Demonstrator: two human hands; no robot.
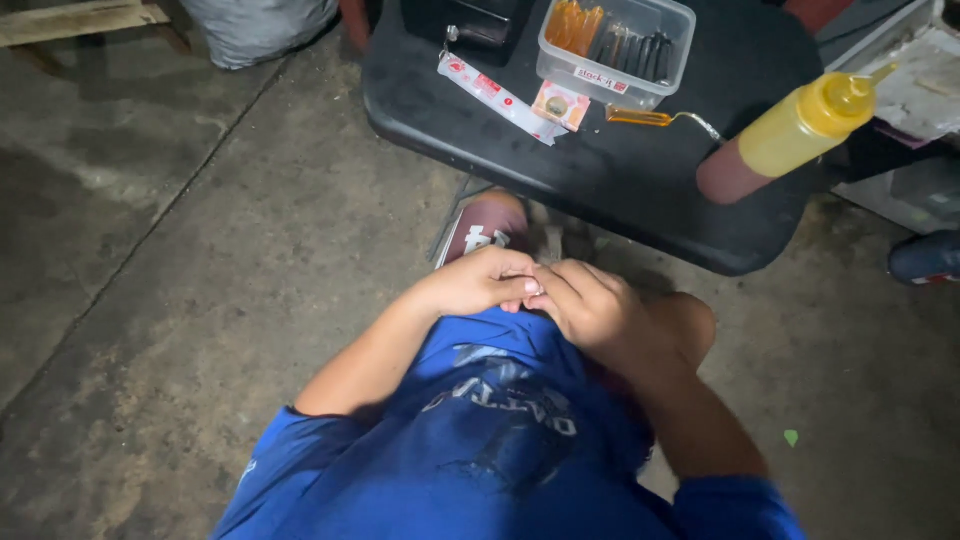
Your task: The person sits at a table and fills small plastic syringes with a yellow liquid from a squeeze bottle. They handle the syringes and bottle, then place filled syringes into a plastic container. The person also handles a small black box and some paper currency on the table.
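Observation:
My left hand [478, 283] and my right hand [588, 305] meet in front of my lap, above my blue shirt [500, 420]. Their fingertips touch and the fingers of both are curled in. Whether something small sits between the fingertips is hidden. Just beyond the hands, my maroon and white shoe [484, 232] rests on the concrete floor [200, 280].
A black table [600, 175] stands ahead, holding a clear plastic box [672, 40] of orange and dark pieces, a long red and white packet [495, 97], a small orange packet [560, 104], an orange-handled tool [650, 118] and a tilted yellow squeeze bottle [790, 135]. A grey sack [255, 25] lies far left.

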